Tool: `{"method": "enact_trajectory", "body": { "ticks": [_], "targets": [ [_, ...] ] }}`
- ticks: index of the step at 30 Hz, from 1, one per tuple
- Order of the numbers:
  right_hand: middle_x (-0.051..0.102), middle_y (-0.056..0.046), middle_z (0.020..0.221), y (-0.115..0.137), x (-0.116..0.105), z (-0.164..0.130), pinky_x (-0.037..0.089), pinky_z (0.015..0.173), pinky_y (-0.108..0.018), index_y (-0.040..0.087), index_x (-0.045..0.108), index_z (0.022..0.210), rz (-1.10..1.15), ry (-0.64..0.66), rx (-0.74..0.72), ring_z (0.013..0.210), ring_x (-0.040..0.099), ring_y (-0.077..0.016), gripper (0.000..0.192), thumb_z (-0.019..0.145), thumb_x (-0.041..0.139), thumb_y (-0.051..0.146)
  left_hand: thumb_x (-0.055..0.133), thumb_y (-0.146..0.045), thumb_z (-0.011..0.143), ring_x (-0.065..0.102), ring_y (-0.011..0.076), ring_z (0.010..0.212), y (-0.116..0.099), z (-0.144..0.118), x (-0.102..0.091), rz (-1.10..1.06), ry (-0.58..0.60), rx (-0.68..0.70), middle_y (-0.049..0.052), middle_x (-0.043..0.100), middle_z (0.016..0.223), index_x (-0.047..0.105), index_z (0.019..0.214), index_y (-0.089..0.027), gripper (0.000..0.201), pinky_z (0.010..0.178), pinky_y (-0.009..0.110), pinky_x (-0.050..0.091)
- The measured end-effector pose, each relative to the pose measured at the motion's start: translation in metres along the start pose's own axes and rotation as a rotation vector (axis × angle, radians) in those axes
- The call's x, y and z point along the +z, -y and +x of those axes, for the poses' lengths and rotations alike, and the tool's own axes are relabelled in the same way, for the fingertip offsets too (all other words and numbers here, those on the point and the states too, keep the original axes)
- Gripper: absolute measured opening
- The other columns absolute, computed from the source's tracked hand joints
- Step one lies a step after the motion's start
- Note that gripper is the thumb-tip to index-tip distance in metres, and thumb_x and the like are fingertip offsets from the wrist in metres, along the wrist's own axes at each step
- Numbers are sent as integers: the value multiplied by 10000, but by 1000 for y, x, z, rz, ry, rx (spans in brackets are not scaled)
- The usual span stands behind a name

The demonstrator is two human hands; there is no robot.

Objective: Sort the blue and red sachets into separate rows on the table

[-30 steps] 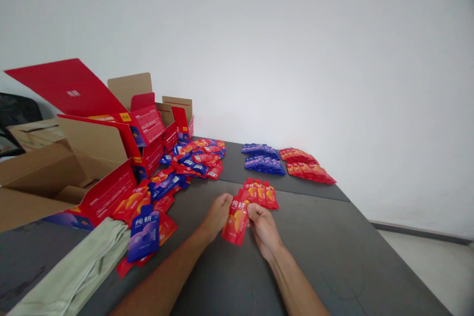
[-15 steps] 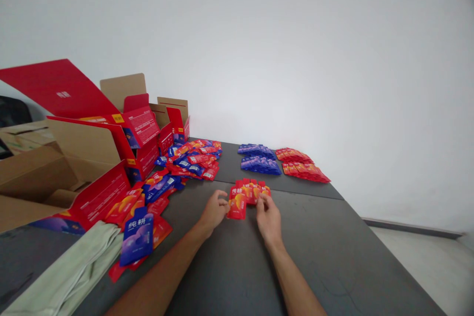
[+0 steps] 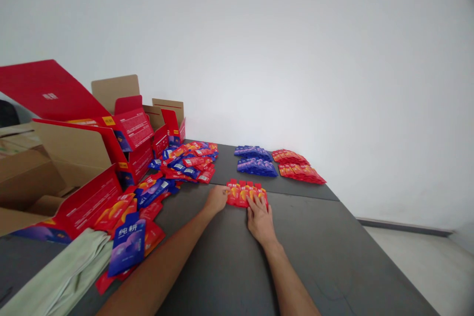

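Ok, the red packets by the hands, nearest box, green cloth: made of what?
Red packets: probably plastic or foil film, thin and flat, perhaps glossy. Nearest box: likely cardboard, printed red outside, bare brown inside. Green cloth: likely woven fabric, matte, softly folded.

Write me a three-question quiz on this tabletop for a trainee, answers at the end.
1. True or false: the right hand is touching a blue pouch.
2. The nearest red box is: a) sealed; b) flattened; c) open.
3. Fill in: as seen in the picture, the nearer blue bundle lies to the ____ of the nearer red bundle.

Key:
1. False; it touches the red pouches.
2. c
3. left
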State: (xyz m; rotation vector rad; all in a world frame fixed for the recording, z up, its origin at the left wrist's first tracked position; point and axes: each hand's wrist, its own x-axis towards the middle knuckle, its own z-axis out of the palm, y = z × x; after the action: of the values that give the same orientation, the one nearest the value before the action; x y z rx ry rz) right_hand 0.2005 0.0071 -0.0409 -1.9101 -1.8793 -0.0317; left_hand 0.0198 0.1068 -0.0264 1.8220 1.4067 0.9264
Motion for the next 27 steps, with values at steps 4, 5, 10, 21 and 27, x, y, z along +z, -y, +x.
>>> {"method": "enact_trajectory", "body": {
  "ticks": [4, 5, 10, 21, 27],
  "targets": [
    [424, -52, 1489, 0, -1, 0, 238, 1113, -539, 299, 507, 1369, -28, 28, 22, 1416, 280, -281, 444, 947, 379, 239, 510, -60, 755, 623, 202, 915, -3, -5, 1, 94, 38, 72, 84, 721, 890, 766, 898, -169, 313, 873, 301, 443],
    [427, -52, 1487, 0, -1, 0, 231, 1113, -544, 304, 506, 1369, -31, 31, 24, 1417, 277, -279, 444, 949, 376, 237, 504, -46, 748, 609, 208, 970, -3, -7, 1, 128, 33, 99, 91, 716, 962, 766, 923, -174, 340, 917, 313, 428],
    [422, -50, 1490, 0, 1, 1, 197, 1111, -572, 321, 499, 1371, -46, 42, 40, 1421, 262, -281, 442, 953, 377, 243, 418, -10, 783, 541, 194, 1129, -4, -15, 7, 322, 36, 346, 58, 637, 1253, 708, 1131, -218, 499, 1029, 337, 381],
    [411, -34, 1497, -3, -1, 1, 186, 1115, -575, 320, 487, 1378, -60, 63, 69, 1427, 255, -268, 451, 952, 362, 244, 402, -24, 796, 549, 197, 1056, -10, -22, 18, 356, 37, 411, 59, 669, 1187, 696, 1134, -209, 485, 974, 340, 420],
    [437, -37, 1479, -5, -3, 1, 208, 1103, -588, 310, 515, 1355, -49, 49, 82, 1423, 263, -274, 439, 944, 378, 240, 404, -47, 815, 525, 204, 1098, -12, -25, 22, 386, 38, 370, 52, 637, 1243, 670, 1177, -214, 479, 994, 343, 405]
  ]
}}
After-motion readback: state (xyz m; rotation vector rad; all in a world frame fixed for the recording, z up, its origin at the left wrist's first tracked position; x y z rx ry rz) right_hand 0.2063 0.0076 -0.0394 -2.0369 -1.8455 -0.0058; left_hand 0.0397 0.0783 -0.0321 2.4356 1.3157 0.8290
